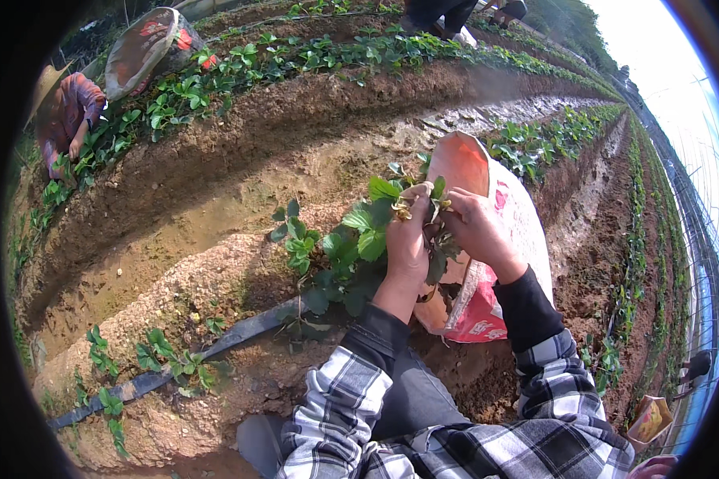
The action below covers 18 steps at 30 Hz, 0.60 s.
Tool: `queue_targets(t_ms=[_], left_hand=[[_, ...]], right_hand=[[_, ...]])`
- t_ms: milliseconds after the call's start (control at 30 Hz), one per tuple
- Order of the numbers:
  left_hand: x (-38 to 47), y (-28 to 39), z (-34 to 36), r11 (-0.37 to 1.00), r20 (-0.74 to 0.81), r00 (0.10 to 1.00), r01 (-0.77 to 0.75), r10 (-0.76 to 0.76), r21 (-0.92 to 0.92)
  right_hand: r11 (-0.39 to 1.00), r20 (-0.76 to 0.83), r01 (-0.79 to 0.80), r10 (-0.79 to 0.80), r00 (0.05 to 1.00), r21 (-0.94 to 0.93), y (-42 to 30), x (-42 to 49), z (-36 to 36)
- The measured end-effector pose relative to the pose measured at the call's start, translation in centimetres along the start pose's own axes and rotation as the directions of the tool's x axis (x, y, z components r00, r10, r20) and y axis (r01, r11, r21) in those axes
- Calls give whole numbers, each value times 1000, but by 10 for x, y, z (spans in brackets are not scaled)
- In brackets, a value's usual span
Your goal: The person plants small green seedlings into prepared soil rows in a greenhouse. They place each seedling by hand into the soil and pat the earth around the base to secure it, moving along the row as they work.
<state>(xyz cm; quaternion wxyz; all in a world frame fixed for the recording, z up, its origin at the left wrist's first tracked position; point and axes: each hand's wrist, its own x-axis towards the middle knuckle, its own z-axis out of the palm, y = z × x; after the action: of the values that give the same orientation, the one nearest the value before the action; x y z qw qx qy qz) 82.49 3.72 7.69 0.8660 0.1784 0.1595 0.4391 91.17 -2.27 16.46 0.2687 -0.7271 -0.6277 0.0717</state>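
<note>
My left hand (408,248) grips a small bunch of withered leaves (402,208) at its fingertips, above green strawberry plants (364,230) on the raised soil bed. Close beside it, my right hand (476,227) pinches more leaves and stems (438,206) between thumb and fingers. Behind and under my right wrist lies a woven sack (518,203), white and red with printing, its mouth turned toward the plants. Dark leaves hang below both hands and partly hide the sack's opening.
A black drip hose (239,330) runs along the bed past smaller strawberry plants (177,362). Across the muddy furrow (215,209), a person in a straw hat (75,114) bends over another row beside an open sack (144,54). Other people's legs (440,15) show at the top. A box (650,419) stands lower right.
</note>
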Motion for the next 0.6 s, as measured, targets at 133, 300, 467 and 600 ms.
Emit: queue_targets(t_ms=[133, 300, 467, 600], left_hand=[[-20, -90, -37, 256, 198, 889, -95, -414, 962], [-48, -95, -27, -153, 278, 842, -384, -463, 910], [-71, -4, -25, -315, 253, 866, -407, -432, 857], [-143, 97, -88, -212, 385, 896, -341, 222, 916]], right_hand=[[887, 254, -50, 185, 949, -458, 37, -32, -48], [998, 198, 40, -31, 980, -43, 10, -40, -41], [928, 76, 137, -174, 982, 347, -52, -53, 6], [727, 197, 153, -373, 907, 669, -97, -54, 61]])
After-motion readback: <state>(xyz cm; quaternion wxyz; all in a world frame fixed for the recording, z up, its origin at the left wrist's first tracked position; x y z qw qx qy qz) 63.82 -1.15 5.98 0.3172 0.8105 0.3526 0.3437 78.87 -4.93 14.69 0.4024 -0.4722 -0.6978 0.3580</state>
